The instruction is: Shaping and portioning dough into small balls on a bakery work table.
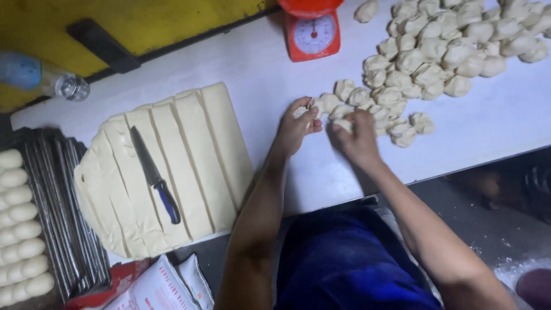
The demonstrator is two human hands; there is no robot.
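Observation:
My left hand [297, 127] pinches a small dough piece [302, 111] near the middle of the white table [505, 115]. Just to its right, my right hand [359, 136] closes over another dough piece [343, 123]. Both hands work at the near edge of a big heap of dough pieces [436, 51] that spreads to the table's far right. A flat dough sheet [189, 155], cut into long strips, lies to the left. On it rests a knife [154, 173] with a blue handle.
A red kitchen scale [313, 31] stands at the back. A plastic bottle [43, 77] lies at the far left. Dark ridged trays [69, 212] with a row of shaped rolls [20, 229] sit at the left. Paper bags [160, 287] lie below.

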